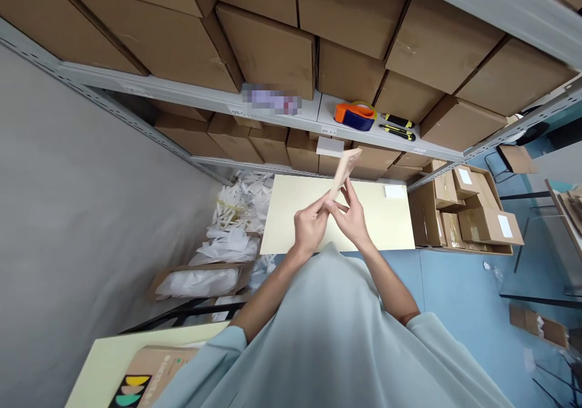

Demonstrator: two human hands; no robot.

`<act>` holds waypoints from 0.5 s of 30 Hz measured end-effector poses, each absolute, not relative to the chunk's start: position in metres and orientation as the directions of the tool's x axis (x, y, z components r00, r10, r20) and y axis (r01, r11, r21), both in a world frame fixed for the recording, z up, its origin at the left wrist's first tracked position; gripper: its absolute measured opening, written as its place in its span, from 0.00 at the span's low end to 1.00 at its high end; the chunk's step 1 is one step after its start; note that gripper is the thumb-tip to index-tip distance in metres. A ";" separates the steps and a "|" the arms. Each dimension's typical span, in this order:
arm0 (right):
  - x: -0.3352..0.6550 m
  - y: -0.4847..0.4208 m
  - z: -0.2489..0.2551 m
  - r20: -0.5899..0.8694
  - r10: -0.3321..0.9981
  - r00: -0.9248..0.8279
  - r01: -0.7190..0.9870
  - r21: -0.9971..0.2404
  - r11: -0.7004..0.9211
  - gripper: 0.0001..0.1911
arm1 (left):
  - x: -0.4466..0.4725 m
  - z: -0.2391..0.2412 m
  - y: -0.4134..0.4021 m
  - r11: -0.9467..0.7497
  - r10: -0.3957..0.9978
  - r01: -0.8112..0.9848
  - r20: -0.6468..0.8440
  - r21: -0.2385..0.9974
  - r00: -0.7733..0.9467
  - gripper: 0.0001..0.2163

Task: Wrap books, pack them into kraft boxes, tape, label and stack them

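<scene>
Over the pale yellow tabletop (291, 217), a thin, flat, cream-coloured packet (342, 171) is held up on a slant. My left hand (310, 226) grips its lower end, fingers closed around it. My right hand (349, 213) pinches the same end from the other side, its thumb close to my left fingertips. What the packet contains cannot be made out. Just behind its upper end, a small white card or box (330, 147) shows at the shelf edge. A white label-like piece (394, 191) lies at the table's right back corner.
Cardboard boxes (268, 50) fill the metal shelves ahead. On the shelf edge lie an orange and blue tape dispenser (354, 117) and yellow-black cutters (398, 132). A large carton (422, 220) of smaller boxes stands right; crumpled white paper (245, 208) is heaped left.
</scene>
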State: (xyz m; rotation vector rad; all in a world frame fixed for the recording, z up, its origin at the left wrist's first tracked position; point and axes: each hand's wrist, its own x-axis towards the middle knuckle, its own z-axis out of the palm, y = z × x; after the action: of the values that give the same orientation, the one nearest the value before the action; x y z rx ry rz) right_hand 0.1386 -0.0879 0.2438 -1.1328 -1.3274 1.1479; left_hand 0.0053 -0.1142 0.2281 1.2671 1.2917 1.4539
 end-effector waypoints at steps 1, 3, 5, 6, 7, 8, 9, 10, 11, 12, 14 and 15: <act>0.136 -0.087 0.245 0.111 0.993 -0.030 0.046 -0.993 0.112 0.49 | 0.011 0.228 -0.118 -0.173 0.969 0.065 0.182 0.983 -0.168 0.19; 0.137 -0.081 0.245 0.099 0.994 0.039 0.061 -0.993 0.096 0.40 | 0.016 0.227 -0.122 -0.200 0.973 0.049 0.204 0.979 -0.104 0.17; 0.147 -0.073 0.244 0.076 0.994 0.074 0.068 -0.995 0.071 0.37 | 0.010 0.225 -0.120 -0.198 0.979 0.013 0.199 0.980 -0.051 0.21; 0.154 -0.070 0.243 0.065 0.996 0.065 0.062 -0.996 0.061 0.37 | 0.002 0.223 -0.117 -0.193 0.979 0.004 0.193 0.981 -0.067 0.23; 0.161 -0.067 0.241 0.054 0.998 0.037 0.052 -0.997 0.052 0.37 | -0.007 0.221 -0.112 -0.193 0.975 0.008 0.193 0.981 -0.112 0.26; 0.167 -0.067 0.240 0.045 0.999 0.001 0.039 -0.998 0.045 0.36 | -0.018 0.218 -0.107 -0.196 0.964 0.022 0.197 0.980 -0.177 0.29; 0.173 -0.067 0.239 0.037 0.999 -0.033 0.020 -0.999 0.038 0.36 | -0.030 0.215 -0.101 -0.196 0.949 0.040 0.200 0.980 -0.243 0.32; 0.178 -0.068 0.238 0.029 0.998 -0.060 -0.004 -1.000 0.029 0.36 | -0.040 0.211 -0.096 -0.185 0.941 0.041 0.189 0.982 -0.281 0.35; 0.182 -0.070 0.238 0.019 0.997 -0.081 -0.031 -0.999 0.017 0.36 | -0.050 0.208 -0.092 -0.159 0.947 0.016 0.157 0.987 -0.279 0.39; 0.184 -0.073 0.238 0.005 0.995 -0.100 -0.057 -0.998 -0.001 0.36 | -0.056 0.205 -0.089 -0.118 0.965 -0.035 0.107 0.992 -0.238 0.42; 0.187 -0.077 0.238 -0.027 0.992 -0.125 -0.104 -0.994 -0.040 0.37 | -0.062 0.200 -0.087 -0.004 0.997 -0.170 -0.009 0.985 -0.074 0.43; 0.188 -0.078 0.238 -0.038 0.991 -0.132 -0.121 -0.991 -0.055 0.37 | -0.062 0.200 -0.087 0.054 0.999 -0.230 -0.051 0.972 0.016 0.43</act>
State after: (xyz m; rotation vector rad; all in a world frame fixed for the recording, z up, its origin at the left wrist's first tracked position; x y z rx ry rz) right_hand 0.1880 -0.0779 0.2377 -1.0861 -1.1870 1.3949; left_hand -0.0620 -0.0868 0.1995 1.0041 1.0542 1.2641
